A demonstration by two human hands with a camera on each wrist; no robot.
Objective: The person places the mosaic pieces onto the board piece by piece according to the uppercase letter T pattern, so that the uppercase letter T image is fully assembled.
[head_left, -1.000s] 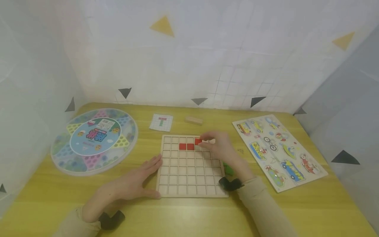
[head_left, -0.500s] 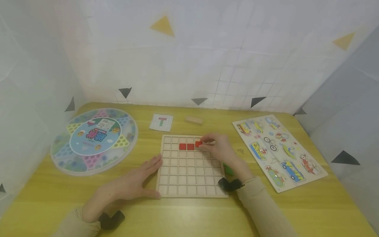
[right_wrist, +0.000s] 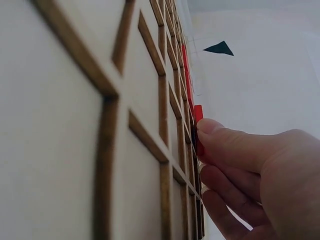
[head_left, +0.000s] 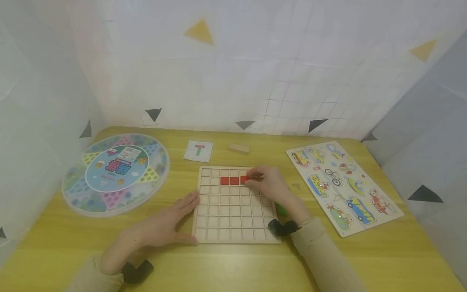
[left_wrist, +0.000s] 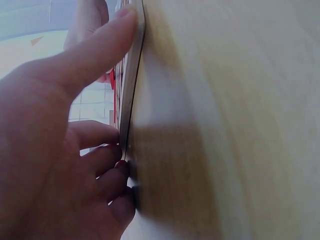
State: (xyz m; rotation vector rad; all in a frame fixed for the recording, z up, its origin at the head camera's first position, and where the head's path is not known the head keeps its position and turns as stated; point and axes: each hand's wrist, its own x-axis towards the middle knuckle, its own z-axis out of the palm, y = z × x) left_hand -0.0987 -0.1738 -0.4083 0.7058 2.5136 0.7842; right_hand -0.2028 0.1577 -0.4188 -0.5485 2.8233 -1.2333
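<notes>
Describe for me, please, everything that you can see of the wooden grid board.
The grid board is a square-looking, pale panel, apparently wood, with thin raised strips dividing it into shallow cells inside a rim. It lies flat on the yellowish table. Two red tiles sit side by side in its second-farthest row; the right hand pinches a third red tile at the next cell. The left hand touches its left edge.

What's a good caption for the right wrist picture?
Right hand pinching a red tile over the wooden grid.
</notes>
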